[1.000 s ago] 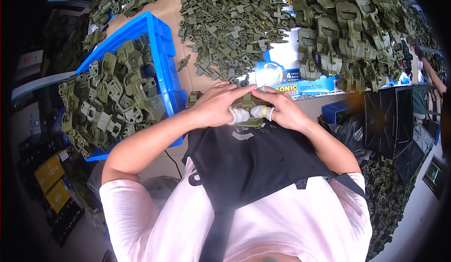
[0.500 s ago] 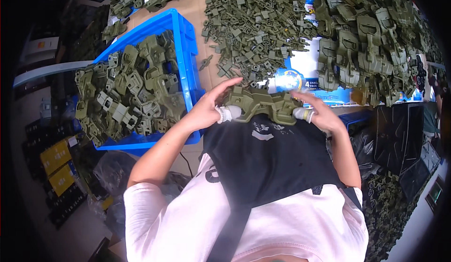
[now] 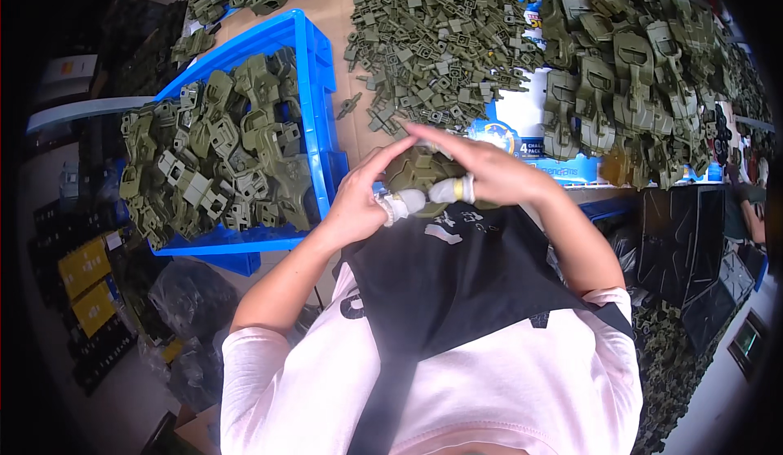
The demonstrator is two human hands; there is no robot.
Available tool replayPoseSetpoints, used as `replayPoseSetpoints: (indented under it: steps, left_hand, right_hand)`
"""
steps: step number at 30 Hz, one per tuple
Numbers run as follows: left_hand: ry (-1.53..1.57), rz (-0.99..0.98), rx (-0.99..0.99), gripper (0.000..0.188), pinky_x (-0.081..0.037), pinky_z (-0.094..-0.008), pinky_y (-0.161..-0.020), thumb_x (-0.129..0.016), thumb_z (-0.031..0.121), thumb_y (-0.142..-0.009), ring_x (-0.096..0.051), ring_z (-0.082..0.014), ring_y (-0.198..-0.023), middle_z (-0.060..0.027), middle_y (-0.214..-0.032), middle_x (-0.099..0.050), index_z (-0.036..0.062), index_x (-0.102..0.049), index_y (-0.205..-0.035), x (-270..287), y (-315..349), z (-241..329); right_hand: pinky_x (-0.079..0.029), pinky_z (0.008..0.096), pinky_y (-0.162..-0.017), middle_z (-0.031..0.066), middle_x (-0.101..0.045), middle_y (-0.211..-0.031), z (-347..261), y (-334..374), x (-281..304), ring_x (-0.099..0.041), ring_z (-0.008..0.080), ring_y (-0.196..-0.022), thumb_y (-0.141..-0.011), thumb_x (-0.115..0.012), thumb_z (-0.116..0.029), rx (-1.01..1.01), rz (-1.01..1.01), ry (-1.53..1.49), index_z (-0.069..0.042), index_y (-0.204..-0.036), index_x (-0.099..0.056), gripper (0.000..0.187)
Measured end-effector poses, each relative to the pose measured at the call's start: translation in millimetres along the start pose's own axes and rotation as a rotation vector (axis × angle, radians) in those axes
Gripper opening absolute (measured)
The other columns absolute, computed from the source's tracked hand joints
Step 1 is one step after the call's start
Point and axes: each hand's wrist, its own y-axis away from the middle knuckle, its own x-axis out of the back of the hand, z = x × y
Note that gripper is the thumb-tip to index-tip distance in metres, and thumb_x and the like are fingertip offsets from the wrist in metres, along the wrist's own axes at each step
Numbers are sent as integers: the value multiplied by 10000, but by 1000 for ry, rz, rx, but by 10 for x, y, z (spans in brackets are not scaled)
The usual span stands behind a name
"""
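My left hand (image 3: 359,198) grips the left end of an olive-green moulded plastic part (image 3: 420,170), close in front of my black apron. Across the top of the same part reaches my right hand (image 3: 502,174), its fingers pointing left and closed over it. White wrappings cover both thumbs, which press almost tip to tip on the part's near side. Much of the part is hidden behind the hands, and whatever is between the fingertips does not show. Beyond the hands lies a big heap of small olive-green plastic pieces (image 3: 440,43).
On the left, a blue crate (image 3: 320,96) is piled with larger olive-green parts (image 3: 216,149). More large moulded parts (image 3: 616,80) are stacked at the right of the table, partly over a printed blue-and-white sheet (image 3: 530,100). Black panels (image 3: 677,243) stand at the lower right.
My right hand has moved left from the part's right end, over its top, so both thumbs are now nearly together. My left hand stays on the left end.
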Motion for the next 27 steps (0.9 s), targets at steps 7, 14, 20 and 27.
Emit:
replayPoseSetpoints:
  steps: [7,14,20,27]
  left_hand:
    - [-196,98,-196,562,-378,-336,-968,-703,92,-706,-501,-258,-1147,-124,-1225,-528,48,-508,-1231,-121,39,-103]
    - [62,234,-347,765,-265,-405,-1053,-515,318,-870,-367,-290,-1241,-149,-1383,-323,102,-59,-1445,-380,-431,293]
    - [290,-332,-231,686,-376,-335,-974,-497,328,-908,-473,-220,-1161,-130,-1343,-412,86,-132,-1436,-606,-508,579]
    - [-296,-657,-207,701,-371,-326,-966,-591,185,-857,-481,-215,-1155,-135,-1320,-444,52,-194,-1419,-581,-390,736]
  right_hand:
    - [-403,340,-946,148,-454,-1325,309,45,-41,-498,274,-1159,-763,-622,-229,23,-151,-116,-94,-1371,-333,687]
    - [-310,346,-1025,99,-233,-1441,-321,435,191,-305,205,-1278,-779,-679,-108,105,576,-517,-90,-1419,-184,809]
    - [-301,369,-1023,154,-316,-1349,-753,873,-20,-341,298,-1253,-768,-688,-212,126,832,139,-101,-1428,-145,862]
    - [-291,436,-998,198,-364,-1271,-816,1318,-411,-340,347,-1200,-759,-671,-271,-153,823,183,-119,-1428,-159,857]
